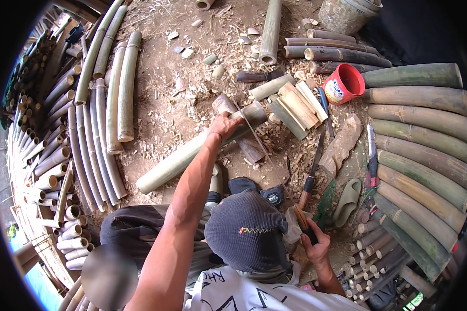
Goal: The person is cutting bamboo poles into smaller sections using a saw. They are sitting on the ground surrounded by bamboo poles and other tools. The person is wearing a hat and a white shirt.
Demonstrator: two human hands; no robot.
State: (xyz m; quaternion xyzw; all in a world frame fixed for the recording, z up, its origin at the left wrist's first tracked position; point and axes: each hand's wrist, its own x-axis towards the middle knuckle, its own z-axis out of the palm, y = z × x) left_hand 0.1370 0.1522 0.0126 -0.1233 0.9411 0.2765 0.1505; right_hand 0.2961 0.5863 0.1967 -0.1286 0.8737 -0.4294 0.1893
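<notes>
My left hand [225, 125] grips a thick pale-green bamboo tube [174, 159] near its far right end. The tube slants across in front of me, its end part lying over a short piece of log [251, 149]. In my right hand [317, 244], at the lower right, is a handsaw [275, 170], held by its dark handle. Its long thin blade reaches up and left, and crosses the tube beside my left fingers. How deep the teeth sit in the bamboo cannot be seen. A dark knitted cloth [246, 230] covers a rounded shape between my arms.
Bamboo lengths [420, 116] line the right side; more poles [128, 88] and stacked tubes [52, 166] stand left. Split pieces [298, 106], a red bucket [343, 84], a knife [372, 147], a long-handled blade [313, 173], a rough log [341, 142] and a green sandal [346, 203] lie right.
</notes>
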